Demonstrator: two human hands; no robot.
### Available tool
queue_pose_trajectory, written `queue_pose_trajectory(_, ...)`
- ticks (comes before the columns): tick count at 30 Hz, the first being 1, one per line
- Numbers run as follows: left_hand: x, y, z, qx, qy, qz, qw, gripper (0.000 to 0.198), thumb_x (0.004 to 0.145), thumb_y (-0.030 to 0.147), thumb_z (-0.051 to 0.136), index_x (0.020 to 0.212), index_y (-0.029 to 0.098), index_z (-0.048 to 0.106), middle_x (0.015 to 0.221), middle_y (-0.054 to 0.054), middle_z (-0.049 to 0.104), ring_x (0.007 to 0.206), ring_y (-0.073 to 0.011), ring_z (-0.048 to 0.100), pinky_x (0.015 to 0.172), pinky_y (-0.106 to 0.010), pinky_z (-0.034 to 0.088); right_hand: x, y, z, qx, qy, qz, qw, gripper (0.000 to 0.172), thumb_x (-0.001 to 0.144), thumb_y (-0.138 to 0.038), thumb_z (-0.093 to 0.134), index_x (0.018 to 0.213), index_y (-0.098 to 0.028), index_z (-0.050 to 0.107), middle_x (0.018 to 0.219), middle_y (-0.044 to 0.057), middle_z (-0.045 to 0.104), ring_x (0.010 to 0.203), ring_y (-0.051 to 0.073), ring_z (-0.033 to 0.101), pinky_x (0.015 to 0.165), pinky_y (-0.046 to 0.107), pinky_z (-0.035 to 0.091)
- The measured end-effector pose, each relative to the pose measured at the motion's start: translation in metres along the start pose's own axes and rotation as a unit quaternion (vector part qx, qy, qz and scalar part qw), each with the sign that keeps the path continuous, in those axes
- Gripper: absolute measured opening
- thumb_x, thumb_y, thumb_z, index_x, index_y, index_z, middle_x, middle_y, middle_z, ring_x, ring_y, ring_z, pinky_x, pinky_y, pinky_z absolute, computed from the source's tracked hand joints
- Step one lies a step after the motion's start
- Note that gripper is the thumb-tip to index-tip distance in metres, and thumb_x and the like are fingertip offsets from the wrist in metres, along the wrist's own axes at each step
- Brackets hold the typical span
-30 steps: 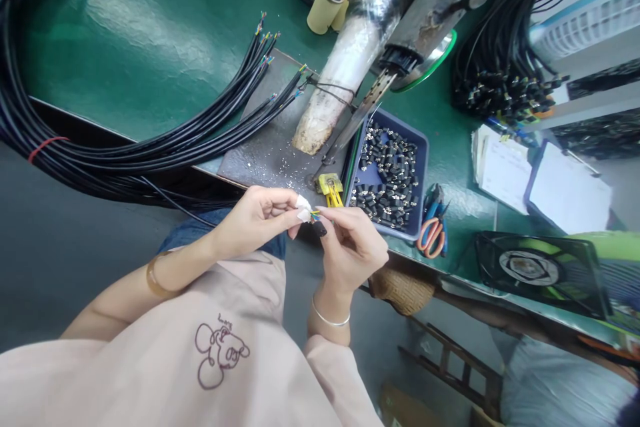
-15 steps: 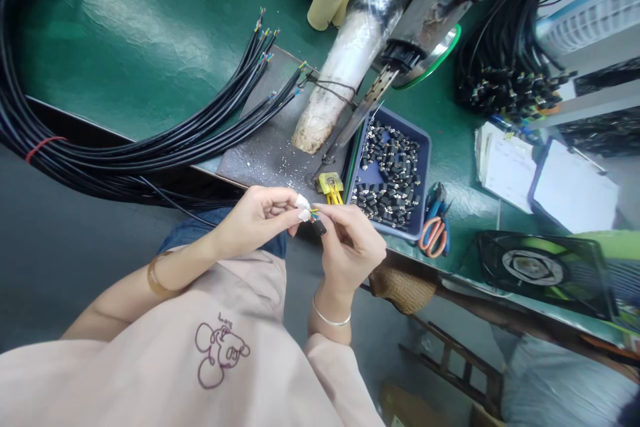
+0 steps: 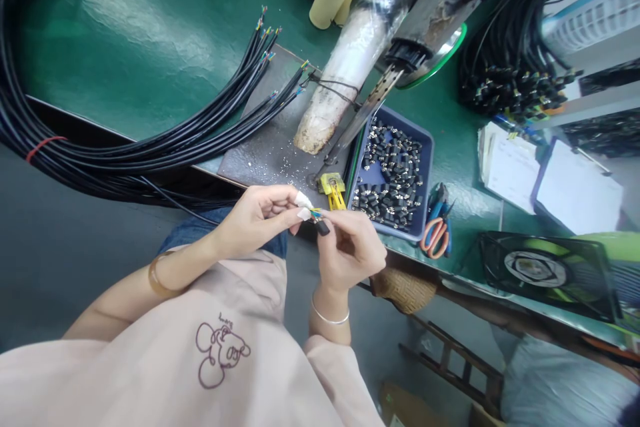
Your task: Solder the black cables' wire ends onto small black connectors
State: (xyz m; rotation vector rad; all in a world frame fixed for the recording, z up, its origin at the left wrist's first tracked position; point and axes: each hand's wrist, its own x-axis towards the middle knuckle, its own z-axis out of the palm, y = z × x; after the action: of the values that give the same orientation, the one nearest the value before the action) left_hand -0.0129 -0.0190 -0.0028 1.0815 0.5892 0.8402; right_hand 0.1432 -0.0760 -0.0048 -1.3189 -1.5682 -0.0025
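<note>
Thin coloured wires [image 3: 315, 213], yellow, green and blue among them, show between my two hands. My left hand [image 3: 267, 217] pinches them from the left, with white covers on its fingertips. From the right, my right hand [image 3: 353, 243] is closed, thumb and index finger together at the wires. A small black piece [image 3: 323, 227], apparently a connector, sits at the lower end of the wires against the right thumb; its far side is hidden. Just beyond the hands, a yellow clip-like holder [image 3: 334, 190] lies at the bench edge.
Black cables [image 3: 150, 150] with stripped ends lie at left. A soldering iron [image 3: 367, 103] slants down beside a foil-wrapped tube [image 3: 345, 73]. The blue tray [image 3: 427, 167] holds several small connectors. Pliers [image 3: 436, 230], papers [image 3: 510, 160] and a fan [image 3: 543, 270] are on the right.
The wires and black piece have turned slightly between my fingers and shifted a little right. More blue wire shows. Both hands keep their pinch.
</note>
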Motion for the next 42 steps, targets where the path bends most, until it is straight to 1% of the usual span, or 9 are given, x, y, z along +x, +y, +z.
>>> queue_pose_trajectory(4, 0.0, -0.001, -0.001, 0.004, -0.007, 0.0, 1.0, 0.026, 0.088, 0.035, 0.075, 0.078, 0.013, 0.067, 0.061, 0.001, 0.063, 0.055, -0.0073, 0.055, 0.054, -0.018, 0.047, 0.002, 0.003, -0.003, 0.038, -0.02, 0.041, 0.998, 0.017, 0.092, -0.012, 0.069, 0.097, -0.026, 0.076, 0.077, -0.001, 0.074, 0.067, 0.013, 0.066, 0.056, 0.025, 0.05)
queue_pose_trajectory(16, -0.001, -0.001, 0.0, 0.008, -0.021, -0.02, 1.0, 0.032, 0.088, 0.04, 0.075, 0.074, 0.013, 0.065, 0.06, 0.0, 0.063, 0.054, -0.0074, 0.054, 0.055, -0.019, 0.047, 0.003, 0.011, -0.014, 0.003, -0.066, -0.053, 0.996, 0.03, 0.09, -0.006, 0.07, 0.109, -0.028, 0.077, 0.083, -0.001, 0.077, 0.07, 0.013, 0.07, 0.063, 0.024, 0.055)
queue_pose_trajectory(21, 0.0, 0.001, -0.001, -0.002, -0.042, -0.047, 0.998, 0.032, 0.086, 0.04, 0.078, 0.075, 0.013, 0.065, 0.06, 0.001, 0.062, 0.055, -0.007, 0.053, 0.055, -0.018, 0.047, 0.01, 0.004, -0.018, 0.055, -0.113, 0.023, 0.992, 0.016, 0.092, -0.011, 0.069, 0.094, -0.026, 0.075, 0.076, -0.002, 0.073, 0.061, 0.01, 0.062, 0.053, 0.023, 0.046)
queue_pose_trajectory(24, 0.001, 0.003, -0.005, -0.019, -0.084, -0.078, 0.993, 0.028, 0.084, 0.036, 0.079, 0.076, 0.011, 0.068, 0.061, 0.002, 0.061, 0.055, -0.0062, 0.052, 0.054, -0.017, 0.045, 0.017, 0.005, -0.02, 0.146, -0.158, 0.096, 0.972, 0.014, 0.096, -0.024, 0.067, 0.083, -0.023, 0.073, 0.071, -0.002, 0.068, 0.054, 0.009, 0.054, 0.047, 0.023, 0.039)
queue_pose_trajectory(29, 0.002, 0.006, -0.012, -0.005, -0.208, -0.123, 0.97, 0.025, 0.08, 0.03, 0.081, 0.071, 0.01, 0.069, 0.054, 0.004, 0.054, 0.049, -0.0046, 0.044, 0.049, -0.016, 0.038, 0.027, 0.01, -0.024, 0.269, -0.339, 0.157, 0.887, 0.035, 0.095, -0.041, 0.067, 0.067, -0.019, 0.067, 0.062, -0.001, 0.063, 0.049, 0.009, 0.049, 0.045, 0.022, 0.037)
queue_pose_trajectory(31, 0.001, 0.007, -0.012, -0.004, -0.175, -0.098, 0.98, 0.021, 0.08, 0.028, 0.081, 0.073, 0.01, 0.071, 0.059, 0.001, 0.061, 0.054, -0.0065, 0.051, 0.053, -0.018, 0.044, 0.025, 0.008, -0.026, 0.22, -0.278, 0.186, 0.916, 0.03, 0.094, -0.041, 0.068, 0.074, -0.019, 0.07, 0.063, -0.002, 0.064, 0.048, 0.008, 0.049, 0.045, 0.021, 0.037)
queue_pose_trajectory(34, 0.0, 0.009, -0.011, 0.003, -0.051, -0.028, 0.998, 0.022, 0.08, 0.03, 0.084, 0.075, 0.012, 0.073, 0.071, -0.004, 0.07, 0.063, -0.0099, 0.061, 0.061, -0.02, 0.052, 0.017, 0.001, -0.028, 0.134, -0.12, 0.212, 0.961, 0.022, 0.094, -0.043, 0.069, 0.095, -0.022, 0.077, 0.066, -0.003, 0.067, 0.047, 0.008, 0.05, 0.044, 0.021, 0.036)
queue_pose_trajectory(37, -0.001, 0.009, -0.008, 0.048, 0.019, 0.061, 0.997, 0.024, 0.082, 0.032, 0.084, 0.074, 0.013, 0.073, 0.071, -0.004, 0.07, 0.064, -0.0102, 0.062, 0.06, -0.02, 0.051, 0.012, -0.006, -0.028, 0.118, -0.143, 0.21, 0.96, 0.027, 0.091, -0.047, 0.073, 0.101, -0.023, 0.079, 0.069, -0.001, 0.071, 0.048, 0.009, 0.054, 0.045, 0.022, 0.039)
queue_pose_trajectory(42, -0.003, 0.006, -0.009, 0.138, 0.015, 0.146, 0.98, 0.023, 0.089, 0.033, 0.078, 0.075, 0.014, 0.076, 0.069, -0.004, 0.07, 0.06, -0.0098, 0.056, 0.056, -0.021, 0.045, 0.014, -0.008, -0.022, 0.158, -0.181, 0.236, 0.942, 0.028, 0.094, -0.048, 0.07, 0.089, -0.021, 0.078, 0.066, -0.001, 0.071, 0.043, 0.008, 0.052, 0.045, 0.021, 0.044)
